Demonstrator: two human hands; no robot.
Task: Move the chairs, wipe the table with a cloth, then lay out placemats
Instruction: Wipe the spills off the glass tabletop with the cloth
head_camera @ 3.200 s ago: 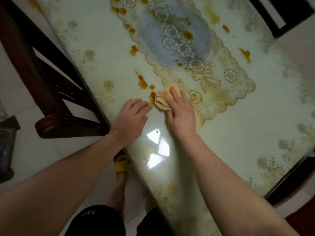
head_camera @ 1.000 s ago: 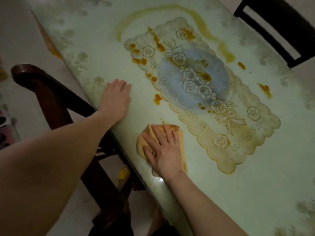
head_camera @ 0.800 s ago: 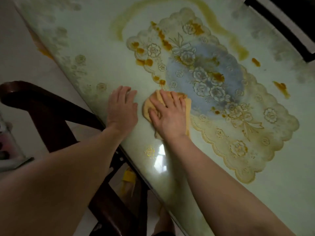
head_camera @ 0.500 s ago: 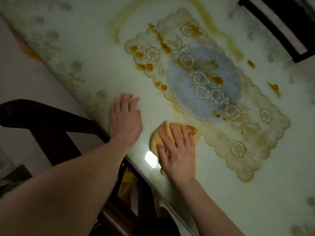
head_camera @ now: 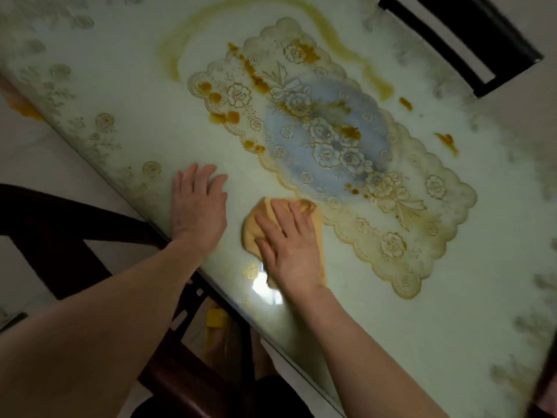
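A pale green glossy table (head_camera: 129, 95) fills the view, with a lace-patterned blue and gold floral design (head_camera: 325, 140) at its middle and orange-brown stains (head_camera: 224, 116) scattered on it. My right hand (head_camera: 287, 245) presses flat on a folded yellow cloth (head_camera: 313, 211) at the near edge of the floral design. My left hand (head_camera: 197, 206) rests flat on the table beside it, fingers spread, holding nothing.
A dark wooden chair (head_camera: 51, 218) stands at the near left, against the table edge under my left arm. Another dark chair back (head_camera: 470, 40) shows at the far right. A yellow slipper (head_camera: 217, 318) and my foot are on the floor below.
My right hand has slid the cloth back and forth along the near edge of the floral design. The left hand has stayed flat on the table; a stain near the edge is gone.
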